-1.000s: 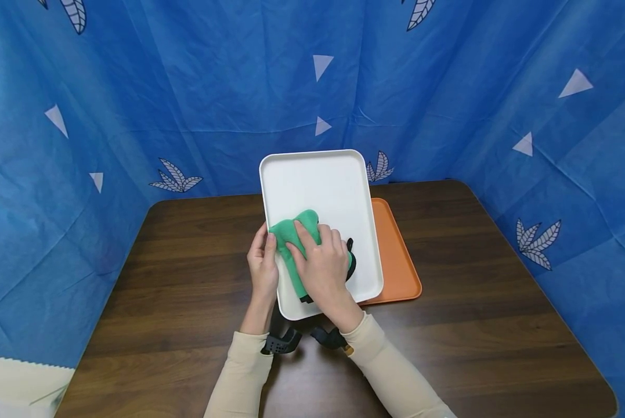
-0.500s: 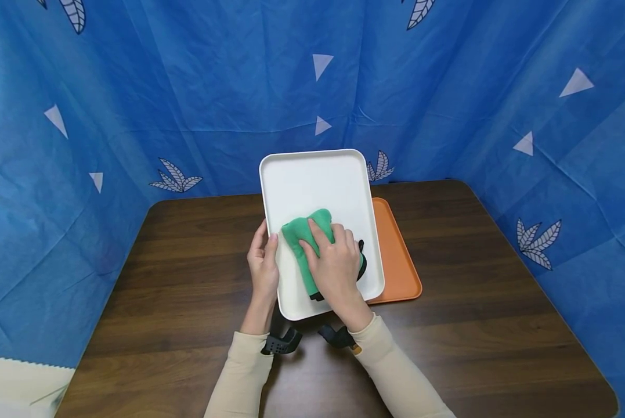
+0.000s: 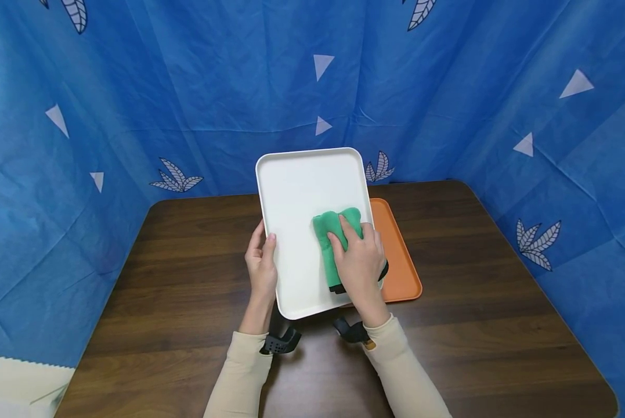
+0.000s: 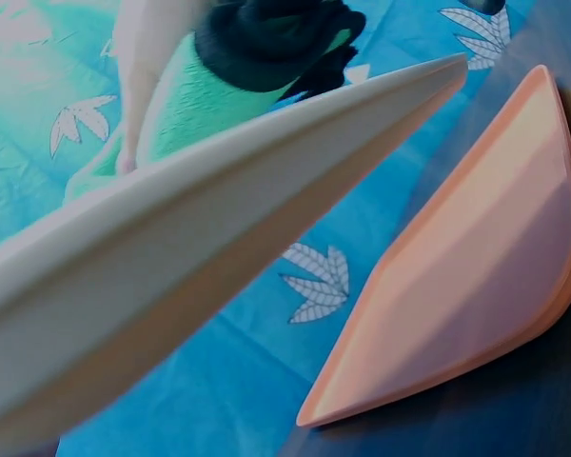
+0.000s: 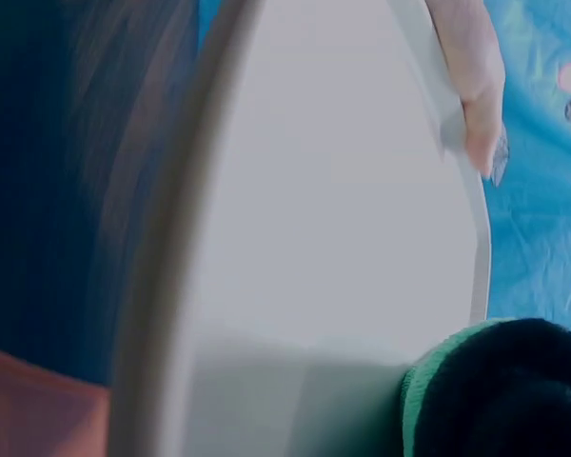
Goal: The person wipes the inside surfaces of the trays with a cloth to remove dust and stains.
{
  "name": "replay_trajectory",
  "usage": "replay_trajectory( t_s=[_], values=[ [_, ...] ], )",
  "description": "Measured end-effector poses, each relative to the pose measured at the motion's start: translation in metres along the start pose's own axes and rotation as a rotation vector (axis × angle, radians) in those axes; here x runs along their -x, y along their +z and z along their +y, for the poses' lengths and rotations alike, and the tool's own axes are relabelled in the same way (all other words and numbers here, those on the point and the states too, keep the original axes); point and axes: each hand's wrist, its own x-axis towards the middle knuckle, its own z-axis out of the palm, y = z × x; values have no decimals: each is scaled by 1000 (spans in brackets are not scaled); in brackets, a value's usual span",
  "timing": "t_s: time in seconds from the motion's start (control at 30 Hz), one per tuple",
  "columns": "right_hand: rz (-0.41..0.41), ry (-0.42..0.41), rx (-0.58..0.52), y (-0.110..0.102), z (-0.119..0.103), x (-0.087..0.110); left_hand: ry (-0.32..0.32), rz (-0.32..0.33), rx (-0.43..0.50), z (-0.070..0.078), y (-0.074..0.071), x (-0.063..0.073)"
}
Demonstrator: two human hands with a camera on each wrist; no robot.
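A white rectangular tray [image 3: 302, 191] is held tilted above the table. My left hand [image 3: 262, 264] grips its left rim, thumb on the front and fingers behind. Against the tray's inner face, near the right side, my right hand [image 3: 361, 258] holds a folded green cloth [image 3: 328, 244] with black edging. In the left wrist view the tray's underside [image 4: 219, 228] fills the middle, and the cloth [image 4: 209, 105] shows above its rim. The right wrist view has the tray's inner face [image 5: 333, 209], the cloth's dark edge [image 5: 514, 390] and part of the left hand [image 5: 471, 76].
An orange tray [image 3: 398, 267] lies flat on the dark wooden table [image 3: 187, 278], partly hidden behind the white tray. Blue patterned curtain [image 3: 213, 87] hangs behind the table and along both sides.
My right hand has slid the green cloth rightward across the white tray, from its left rim to its right side. The left hand stays on the rim; the tray has shifted only slightly.
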Motion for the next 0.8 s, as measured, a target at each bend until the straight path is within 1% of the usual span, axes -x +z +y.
replay_trajectory(
  t_s=[0.1,0.27,0.47,0.6,0.8],
  values=[
    [-5,32,9,-3,6,-2,0,4,10,0,-1,0],
    [0,54,-5,-5,13,-4,1,9,22,0,-2,-1],
    [8,51,-14,-5,14,-3,-2,2,30,-1,-2,-2],
    [20,47,-12,-5,13,-3,4,22,35,-2,-2,-2],
    [11,50,2,-5,13,-3,4,52,48,-2,-1,-2]
  ],
)
